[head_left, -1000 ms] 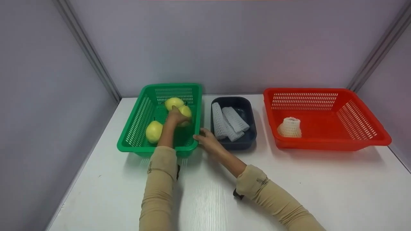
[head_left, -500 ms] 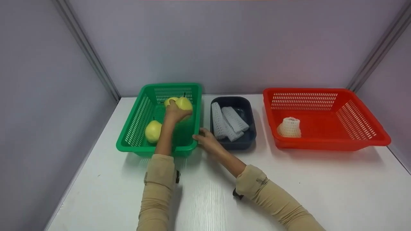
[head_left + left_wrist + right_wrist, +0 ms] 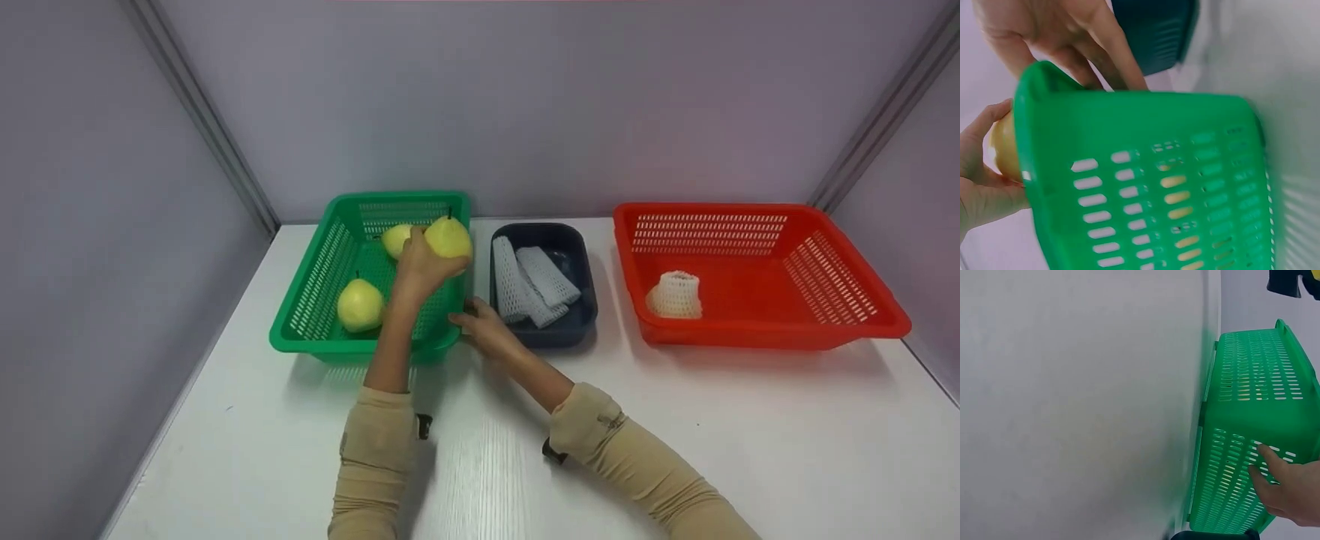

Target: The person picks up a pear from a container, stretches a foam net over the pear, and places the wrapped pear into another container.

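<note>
In the head view my left hand (image 3: 425, 262) grips a yellow pear (image 3: 448, 237) with its stem up, at the right side of the green basket (image 3: 300, 346). The left wrist view shows that pear (image 3: 1004, 147) between thumb and fingers by the basket rim. Another pear (image 3: 360, 305) stands at the basket's near left, and a third pear (image 3: 395, 240) lies farther back, partly behind my left hand. My right hand (image 3: 487, 330) touches the basket's outer right side near the front corner. In the right wrist view this hand (image 3: 1292, 489) has extended fingers against the slotted wall.
A dark blue bin (image 3: 562, 337) holding several white foam net sleeves (image 3: 536, 285) stands just right of the green basket. Farther right is a red basket (image 3: 772, 334), with a whitish net-wrapped item (image 3: 677, 295) at its left. Partition walls (image 3: 480, 105) enclose the white table (image 3: 495, 480).
My left hand has raised the pear from the basket's floor and carried it to the right, toward the rim. My right hand has stayed against the basket.
</note>
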{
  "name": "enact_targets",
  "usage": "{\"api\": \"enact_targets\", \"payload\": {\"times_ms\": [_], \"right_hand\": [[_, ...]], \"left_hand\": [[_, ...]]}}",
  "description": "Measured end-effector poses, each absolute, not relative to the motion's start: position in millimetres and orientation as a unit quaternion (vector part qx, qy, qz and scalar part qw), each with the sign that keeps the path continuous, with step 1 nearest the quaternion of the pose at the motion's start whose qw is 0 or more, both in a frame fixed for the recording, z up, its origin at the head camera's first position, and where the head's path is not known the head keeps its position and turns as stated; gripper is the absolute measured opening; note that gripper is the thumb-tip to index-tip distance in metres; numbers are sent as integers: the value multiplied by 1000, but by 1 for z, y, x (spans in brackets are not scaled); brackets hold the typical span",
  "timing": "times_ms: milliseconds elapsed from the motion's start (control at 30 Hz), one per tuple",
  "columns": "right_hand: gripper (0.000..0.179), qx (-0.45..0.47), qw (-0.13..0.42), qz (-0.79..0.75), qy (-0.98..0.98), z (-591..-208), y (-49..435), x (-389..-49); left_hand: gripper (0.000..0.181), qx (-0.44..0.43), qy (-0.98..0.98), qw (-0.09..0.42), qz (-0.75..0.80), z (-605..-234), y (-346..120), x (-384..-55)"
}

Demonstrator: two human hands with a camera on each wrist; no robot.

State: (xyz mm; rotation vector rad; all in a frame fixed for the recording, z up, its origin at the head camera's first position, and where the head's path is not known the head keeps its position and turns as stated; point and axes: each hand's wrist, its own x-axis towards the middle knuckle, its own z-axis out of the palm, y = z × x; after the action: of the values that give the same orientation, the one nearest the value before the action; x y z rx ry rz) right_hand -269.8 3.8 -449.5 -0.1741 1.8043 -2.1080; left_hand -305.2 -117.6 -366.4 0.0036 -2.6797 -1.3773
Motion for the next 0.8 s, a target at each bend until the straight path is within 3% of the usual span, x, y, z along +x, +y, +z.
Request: {"api": "enact_targets", "payload": {"times_ms": [433,800], "right_hand": [[58,-49,180,-770,611,-448,9,-266],[46,-82,129,-741,654,-428,60,-258]], "left_hand": [[77,-49,-864,91,-493,-367,-99,-286],[76,-66,-842,77,-531,-361,-89,-265]]}}
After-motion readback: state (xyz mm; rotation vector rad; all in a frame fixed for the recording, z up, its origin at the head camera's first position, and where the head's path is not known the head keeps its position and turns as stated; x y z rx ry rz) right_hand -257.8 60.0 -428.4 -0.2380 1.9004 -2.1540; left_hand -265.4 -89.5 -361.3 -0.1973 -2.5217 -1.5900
